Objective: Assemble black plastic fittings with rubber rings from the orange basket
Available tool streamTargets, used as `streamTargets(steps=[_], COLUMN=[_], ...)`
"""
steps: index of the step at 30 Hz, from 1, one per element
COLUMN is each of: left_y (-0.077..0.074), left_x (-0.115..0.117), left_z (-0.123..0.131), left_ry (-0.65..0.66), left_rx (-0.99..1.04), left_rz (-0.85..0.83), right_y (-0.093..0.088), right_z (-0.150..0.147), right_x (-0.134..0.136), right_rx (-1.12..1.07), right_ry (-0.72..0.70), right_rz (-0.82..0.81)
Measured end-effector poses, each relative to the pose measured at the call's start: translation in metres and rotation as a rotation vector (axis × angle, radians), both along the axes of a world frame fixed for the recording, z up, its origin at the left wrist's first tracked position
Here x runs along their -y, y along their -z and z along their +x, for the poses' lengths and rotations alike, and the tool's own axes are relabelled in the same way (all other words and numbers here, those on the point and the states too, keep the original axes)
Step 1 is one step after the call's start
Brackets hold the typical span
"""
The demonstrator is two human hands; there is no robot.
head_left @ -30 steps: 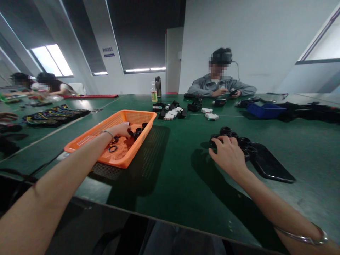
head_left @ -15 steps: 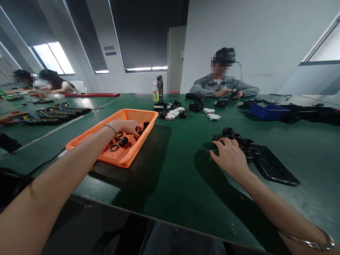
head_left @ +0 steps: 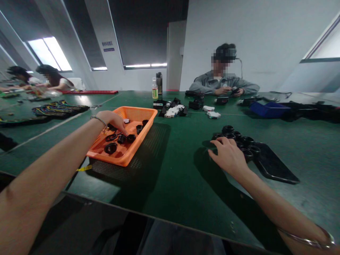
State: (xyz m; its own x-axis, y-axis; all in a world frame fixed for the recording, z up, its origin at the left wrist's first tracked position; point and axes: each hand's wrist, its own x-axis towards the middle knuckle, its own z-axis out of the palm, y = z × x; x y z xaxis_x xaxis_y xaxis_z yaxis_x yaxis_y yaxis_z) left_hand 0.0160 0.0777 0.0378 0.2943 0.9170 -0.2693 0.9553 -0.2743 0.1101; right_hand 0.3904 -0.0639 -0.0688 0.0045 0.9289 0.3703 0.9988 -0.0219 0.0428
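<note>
My left hand (head_left: 110, 120) reaches into an orange plastic basket (head_left: 129, 160). One finger points down at the black ring-shaped parts, close to a short black cylinder (head_left: 122, 138); the other fingertips are partly hidden, and I see nothing gripped. Beside that cylinder lies another black piece (head_left: 130, 138), and a round black part (head_left: 110, 148) sits nearer the basket's front. On the right, my right hand (head_left: 228, 153) rests by a cluster of black rings (head_left: 247, 141), thumb and fingers apart, with fingertips at the cluster's left side. A dark flat phone-like slab (head_left: 276, 163) touches the cluster.
Black and white small parts (head_left: 174, 109) lie in a heap at mid-table, near a bottle (head_left: 155, 88). A blue tray (head_left: 269, 109) stands at right. Across the table sits a person (head_left: 223, 79). Bundled wires (head_left: 60, 109) lie at left.
My left hand has drawn back from the basket's far right corner toward its left side, uncovering black parts there. The round part near the front shows differently. My right hand has barely moved.
</note>
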Motion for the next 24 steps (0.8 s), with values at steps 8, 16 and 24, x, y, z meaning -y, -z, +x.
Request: streamTargets(steps=[8,16,24], left_y=[0.020,-0.013,0.042], left_x=[0.018,0.038,0.143], left_z=[0.034,0.062,0.146], left_ry=[0.064,0.038,0.552], left_rx=[-0.196,0.022,0.370], left_rz=[-0.182,0.566,0.415], right_y=[0.001,0.000,0.004], right_z=[0.002,-0.005,-0.032], right_x=[0.000,0.000,0.014], right_rx=[-0.041,-0.324,-1.409], right_ry=[-0.014,-0.251,-0.598], right_rz=[-0.011,0.139,-0.610])
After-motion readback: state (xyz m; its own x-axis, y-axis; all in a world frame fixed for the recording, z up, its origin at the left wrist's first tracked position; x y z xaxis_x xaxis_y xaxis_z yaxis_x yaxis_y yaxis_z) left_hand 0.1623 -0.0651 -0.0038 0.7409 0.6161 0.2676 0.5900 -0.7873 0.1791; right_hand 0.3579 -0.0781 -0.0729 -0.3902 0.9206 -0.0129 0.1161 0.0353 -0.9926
